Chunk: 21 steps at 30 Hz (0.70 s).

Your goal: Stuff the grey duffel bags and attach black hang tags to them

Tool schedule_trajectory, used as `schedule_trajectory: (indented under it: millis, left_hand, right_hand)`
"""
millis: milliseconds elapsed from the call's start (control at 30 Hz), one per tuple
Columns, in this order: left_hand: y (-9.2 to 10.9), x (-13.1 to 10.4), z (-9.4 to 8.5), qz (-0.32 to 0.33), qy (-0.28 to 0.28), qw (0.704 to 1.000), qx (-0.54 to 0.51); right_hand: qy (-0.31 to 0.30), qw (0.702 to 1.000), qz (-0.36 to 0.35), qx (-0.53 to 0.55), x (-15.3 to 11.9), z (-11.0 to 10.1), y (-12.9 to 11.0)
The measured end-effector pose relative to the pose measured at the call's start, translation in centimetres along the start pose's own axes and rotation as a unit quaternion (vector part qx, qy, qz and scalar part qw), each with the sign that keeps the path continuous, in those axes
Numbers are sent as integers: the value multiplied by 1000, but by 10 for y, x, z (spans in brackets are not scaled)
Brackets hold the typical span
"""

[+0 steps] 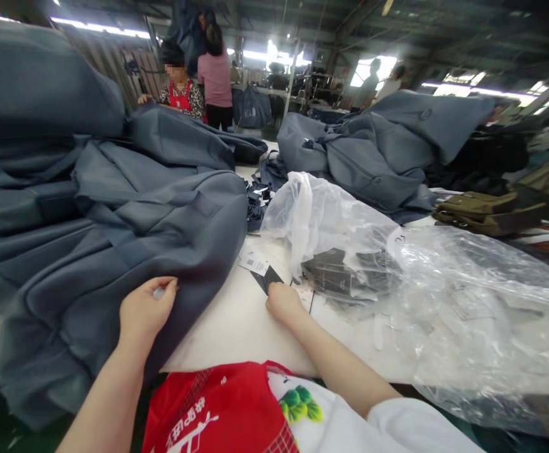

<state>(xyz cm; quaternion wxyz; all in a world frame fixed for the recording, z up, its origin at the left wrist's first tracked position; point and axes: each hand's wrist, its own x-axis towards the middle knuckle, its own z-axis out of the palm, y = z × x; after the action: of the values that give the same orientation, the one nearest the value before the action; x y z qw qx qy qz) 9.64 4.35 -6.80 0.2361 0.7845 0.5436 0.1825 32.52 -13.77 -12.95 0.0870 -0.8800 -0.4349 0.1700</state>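
A large blue-grey bag (161,220) lies on the white table at the left, its strap across the top. My left hand (148,308) is over its near side, thumb and forefinger pinched together; what lies between them is too small to make out. Near the table's middle, my right hand (283,302) is closed on a dark tag (267,277). A white printed label (254,260) lies against the far end of that tag. Just right of my right hand, a clear plastic bag (331,220) holds several dark cards (333,270).
More blue-grey bags (33,82) are piled at the left and at the back right (387,138). Dark straps (258,201) lie between the piles. Crumpled clear plastic (472,314) covers the right side, near olive bags (482,207). People stand beyond the table.
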Motion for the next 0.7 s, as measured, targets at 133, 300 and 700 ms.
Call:
schedule_trajectory:
  millis: [133, 300, 700]
  left_hand:
    - [14, -5, -2, 20, 54, 997, -58]
    - [45, -19, 39, 207, -133, 962, -116]
    - [97, -28, 76, 307, -215, 927, -15]
  right_hand:
    - [-4, 997, -32, 75, 2, -16, 15]
    - [26, 982, -58, 178, 6, -39, 26]
    - [-48, 744, -162, 646, -28, -76, 12]
